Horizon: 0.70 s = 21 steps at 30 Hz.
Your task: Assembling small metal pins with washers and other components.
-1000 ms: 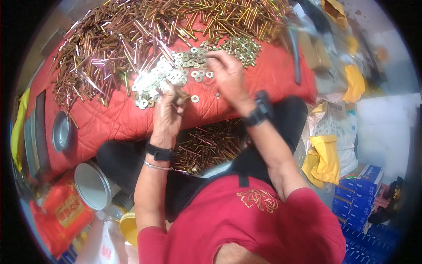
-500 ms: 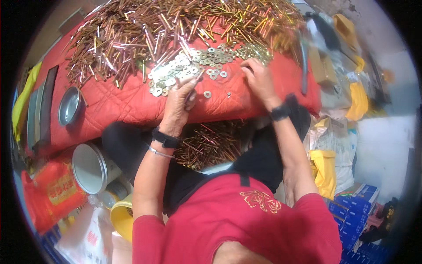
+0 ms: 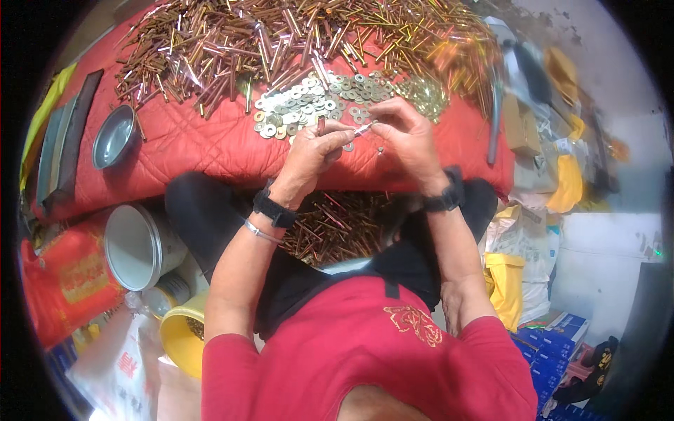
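Over the red quilted cover (image 3: 203, 158), my hands meet at a short, slim metal rod (image 3: 362, 130) with a bright silvery end. My left hand (image 3: 309, 156) pinches the rod between thumb and fingers; a dark reddish rod end (image 3: 321, 126) also shows between its fingers. My right hand (image 3: 408, 140) has its thumb and forefinger closed at the rod's other end; whatever small thing they hold is hidden. Just beyond my hands lie flat round washers (image 3: 284, 112), with a pile of small brassy pieces (image 3: 430, 98), probably nuts, to their right.
A large heap of copper and gold-coloured rods (image 3: 232, 42) covers the far side. A metal bowl (image 3: 114, 138) stands at the left. More rods (image 3: 333, 224) lie below the cover's edge, between my legs. A white bucket (image 3: 133, 245) and yellow bucket (image 3: 184, 340) stand lower left.
My right hand has come left from beside the small brassy pieces to the rod in my left hand. My left hand has shifted slightly right, and the view has moved a little.
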{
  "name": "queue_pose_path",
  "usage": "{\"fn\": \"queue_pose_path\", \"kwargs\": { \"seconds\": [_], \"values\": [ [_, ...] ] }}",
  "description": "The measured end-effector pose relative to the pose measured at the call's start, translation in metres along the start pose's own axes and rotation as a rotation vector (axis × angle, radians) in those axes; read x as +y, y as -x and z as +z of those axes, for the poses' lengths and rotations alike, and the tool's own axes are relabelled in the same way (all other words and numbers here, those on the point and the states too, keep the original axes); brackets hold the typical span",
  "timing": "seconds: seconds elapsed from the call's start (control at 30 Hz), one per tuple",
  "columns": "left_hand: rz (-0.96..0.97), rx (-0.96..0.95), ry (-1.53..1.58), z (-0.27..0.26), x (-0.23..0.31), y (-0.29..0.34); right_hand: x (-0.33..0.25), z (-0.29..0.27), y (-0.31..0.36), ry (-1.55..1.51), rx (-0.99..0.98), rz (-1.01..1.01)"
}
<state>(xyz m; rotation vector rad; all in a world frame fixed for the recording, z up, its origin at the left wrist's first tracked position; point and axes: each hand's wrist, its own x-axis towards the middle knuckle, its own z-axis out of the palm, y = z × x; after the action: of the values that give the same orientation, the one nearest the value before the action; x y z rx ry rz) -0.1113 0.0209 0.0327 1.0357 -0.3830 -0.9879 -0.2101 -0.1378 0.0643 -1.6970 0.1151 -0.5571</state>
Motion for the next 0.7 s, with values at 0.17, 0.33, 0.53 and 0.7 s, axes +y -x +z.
{"fn": "queue_pose_path", "kwargs": {
  "seconds": [0.17, 0.33, 0.53, 0.7],
  "values": [
    [-0.003, -0.07, -0.038, -0.004, 0.002, 0.001, -0.011, -0.017, -0.002, 0.358, -0.183, 0.158],
    [0.031, -0.038, -0.088, -0.002, -0.003, -0.002, -0.01, -0.012, 0.0, 0.52, -0.179, 0.068],
    [0.014, -0.058, -0.047, -0.004, 0.0, -0.001, -0.009, -0.008, 0.007, 0.384, -0.155, 0.168],
    [-0.05, -0.115, -0.077, -0.006, 0.007, 0.004, -0.019, -0.021, 0.002, 0.451, -0.342, 0.318]
  ]
}}
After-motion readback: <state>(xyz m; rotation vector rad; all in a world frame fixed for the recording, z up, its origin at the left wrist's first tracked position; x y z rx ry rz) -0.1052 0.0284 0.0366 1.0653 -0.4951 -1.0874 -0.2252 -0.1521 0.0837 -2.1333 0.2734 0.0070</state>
